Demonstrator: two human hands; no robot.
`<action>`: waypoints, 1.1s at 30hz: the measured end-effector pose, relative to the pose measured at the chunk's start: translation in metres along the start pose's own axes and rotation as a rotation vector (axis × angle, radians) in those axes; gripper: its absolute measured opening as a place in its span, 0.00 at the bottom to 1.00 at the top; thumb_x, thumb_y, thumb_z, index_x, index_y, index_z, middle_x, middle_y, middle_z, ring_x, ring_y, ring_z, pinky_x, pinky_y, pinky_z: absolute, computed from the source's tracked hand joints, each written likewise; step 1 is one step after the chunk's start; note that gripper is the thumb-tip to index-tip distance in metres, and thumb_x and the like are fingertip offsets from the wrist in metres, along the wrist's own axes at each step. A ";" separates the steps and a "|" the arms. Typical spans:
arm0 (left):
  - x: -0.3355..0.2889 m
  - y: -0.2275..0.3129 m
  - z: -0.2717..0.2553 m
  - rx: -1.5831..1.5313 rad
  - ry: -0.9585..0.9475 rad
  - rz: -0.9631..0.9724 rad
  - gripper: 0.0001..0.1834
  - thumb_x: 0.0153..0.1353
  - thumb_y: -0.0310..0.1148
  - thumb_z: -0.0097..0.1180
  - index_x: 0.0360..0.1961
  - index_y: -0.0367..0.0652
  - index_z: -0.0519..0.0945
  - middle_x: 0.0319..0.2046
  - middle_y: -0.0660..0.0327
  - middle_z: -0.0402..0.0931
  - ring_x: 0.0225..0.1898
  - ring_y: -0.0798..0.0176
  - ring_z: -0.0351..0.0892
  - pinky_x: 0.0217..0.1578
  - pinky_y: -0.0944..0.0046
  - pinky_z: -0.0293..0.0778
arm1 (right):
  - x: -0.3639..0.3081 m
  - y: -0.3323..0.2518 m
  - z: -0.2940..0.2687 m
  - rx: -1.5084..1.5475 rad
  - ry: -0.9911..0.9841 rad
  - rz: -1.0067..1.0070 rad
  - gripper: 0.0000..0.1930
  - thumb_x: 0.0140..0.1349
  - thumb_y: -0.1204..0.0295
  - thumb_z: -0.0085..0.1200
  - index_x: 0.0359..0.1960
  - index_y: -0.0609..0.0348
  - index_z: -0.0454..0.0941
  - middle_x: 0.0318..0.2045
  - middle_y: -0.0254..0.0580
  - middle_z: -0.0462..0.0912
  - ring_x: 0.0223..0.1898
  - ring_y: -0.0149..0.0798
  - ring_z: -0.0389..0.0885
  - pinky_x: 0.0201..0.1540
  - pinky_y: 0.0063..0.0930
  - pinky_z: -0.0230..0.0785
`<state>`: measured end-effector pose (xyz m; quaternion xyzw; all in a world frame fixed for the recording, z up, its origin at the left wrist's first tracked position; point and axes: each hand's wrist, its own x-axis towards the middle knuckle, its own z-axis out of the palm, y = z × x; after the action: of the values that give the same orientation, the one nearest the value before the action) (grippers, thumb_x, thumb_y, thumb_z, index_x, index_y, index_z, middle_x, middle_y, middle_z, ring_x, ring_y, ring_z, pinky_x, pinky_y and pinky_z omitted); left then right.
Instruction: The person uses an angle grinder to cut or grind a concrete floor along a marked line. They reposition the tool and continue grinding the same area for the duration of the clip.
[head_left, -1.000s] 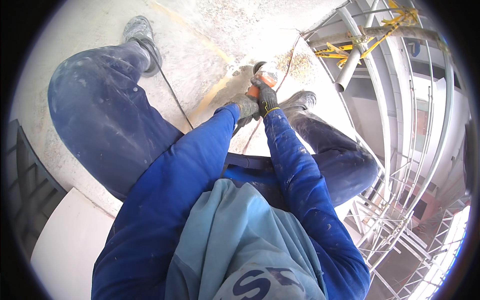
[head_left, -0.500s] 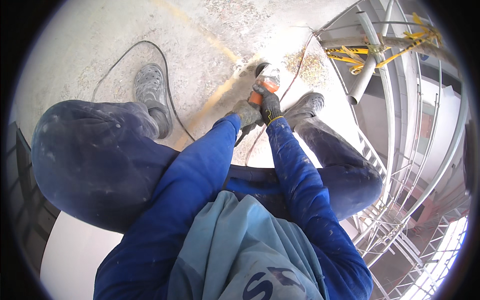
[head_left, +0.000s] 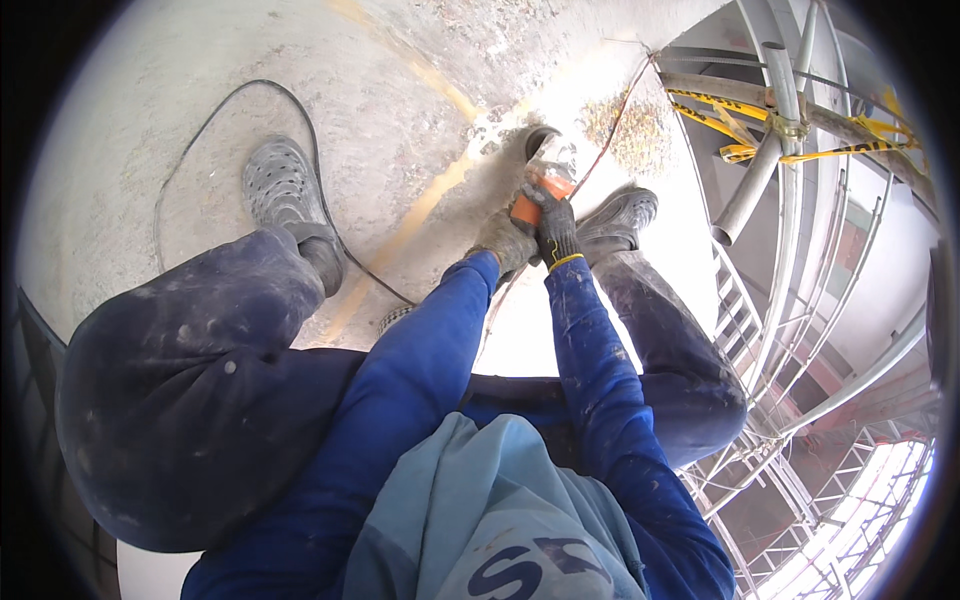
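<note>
An orange power tool like an angle grinder (head_left: 556, 186), with a dusty pale head, is held low against the concrete floor (head_left: 400, 120). My right hand (head_left: 553, 222), in a dark glove with a yellow cuff edge, is closed around its orange body. Close beside it, my left hand (head_left: 503, 238), in a dusty grey glove, is wrapped around the tool's rear part, which the hands mostly hide. The round dark end of the head (head_left: 541, 137) lies next to a chipped patch on a yellowish floor line (head_left: 440, 185). Pale dust surrounds it.
A black cable (head_left: 318, 165) loops around my left shoe (head_left: 280, 180). A thin reddish cord (head_left: 618, 115) runs past the tool near my right shoe (head_left: 622, 212). On the right, metal scaffold pipes (head_left: 750, 190) with yellow tape (head_left: 735, 120) line the floor's edge, above a drop.
The view has shifted, so the pipes sit farther right. The tool, in both hands, appears slightly farther right along the floor. Both hands keep their grip.
</note>
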<state>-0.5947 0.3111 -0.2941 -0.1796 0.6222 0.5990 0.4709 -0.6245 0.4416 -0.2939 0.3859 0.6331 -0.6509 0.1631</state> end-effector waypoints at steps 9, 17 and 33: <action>0.000 0.010 -0.021 -0.176 -0.049 -0.023 0.20 0.50 0.33 0.78 0.43 0.41 0.85 0.27 0.59 0.87 0.22 0.62 0.85 0.27 0.55 0.81 | 0.013 -0.013 0.025 -0.131 -0.030 0.038 0.24 0.61 0.70 0.76 0.58 0.62 0.84 0.45 0.41 0.88 0.42 0.40 0.88 0.46 0.37 0.83; 0.013 -0.005 -0.018 -0.071 0.030 0.057 0.19 0.50 0.36 0.79 0.43 0.44 0.86 0.26 0.61 0.87 0.24 0.65 0.85 0.28 0.58 0.81 | 0.011 -0.009 0.037 -0.279 -0.056 0.008 0.29 0.56 0.62 0.81 0.54 0.64 0.84 0.44 0.41 0.88 0.41 0.37 0.85 0.47 0.35 0.80; 0.005 0.009 -0.037 -0.065 -0.128 -0.001 0.09 0.53 0.32 0.74 0.33 0.43 0.87 0.21 0.61 0.84 0.17 0.62 0.81 0.21 0.57 0.77 | 0.016 -0.011 0.040 -0.193 -0.052 0.040 0.30 0.59 0.62 0.80 0.60 0.59 0.82 0.46 0.40 0.87 0.45 0.40 0.86 0.49 0.39 0.82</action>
<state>-0.6182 0.2807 -0.2985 -0.1567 0.5709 0.6289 0.5039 -0.6545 0.4095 -0.3017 0.3641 0.6806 -0.5931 0.2290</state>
